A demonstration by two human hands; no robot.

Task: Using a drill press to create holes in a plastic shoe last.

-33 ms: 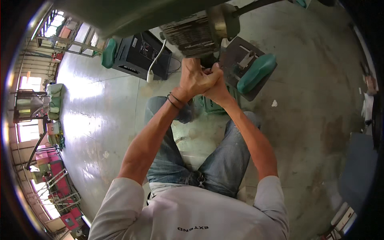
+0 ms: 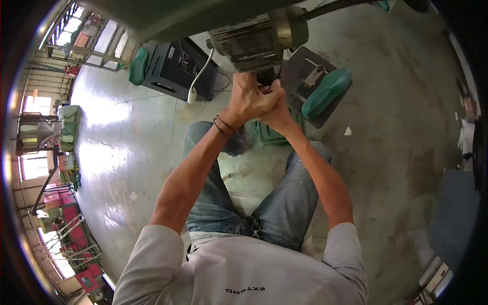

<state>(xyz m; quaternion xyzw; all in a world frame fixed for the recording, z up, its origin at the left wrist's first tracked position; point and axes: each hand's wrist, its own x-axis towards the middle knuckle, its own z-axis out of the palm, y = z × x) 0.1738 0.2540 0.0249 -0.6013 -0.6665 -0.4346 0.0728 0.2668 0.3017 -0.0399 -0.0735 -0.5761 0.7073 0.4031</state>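
Both arms reach forward, and the hands meet just under a worn, ribbed electric motor [image 2: 243,44] on the machine. My left hand [image 2: 249,97] is closed, its fingers curled up against the motor's lower end. Pressed against it from the right is my right hand [image 2: 277,111], also closed, with its thumb and fingers bunched together. Whatever the hands grip is hidden behind the fingers and the motor. A dark part [image 2: 267,76] shows just above the right fingertips. The green machine body [image 2: 178,20] hangs over the motor from the upper edge.
A black box-shaped unit [image 2: 175,68] stands at the far left, with a white cable plug [image 2: 192,95] hanging before it. Right of the hands is a dark plate [image 2: 300,66] with a green rounded foot [image 2: 326,94]. A green case [image 2: 272,133] lies on the floor between my knees.
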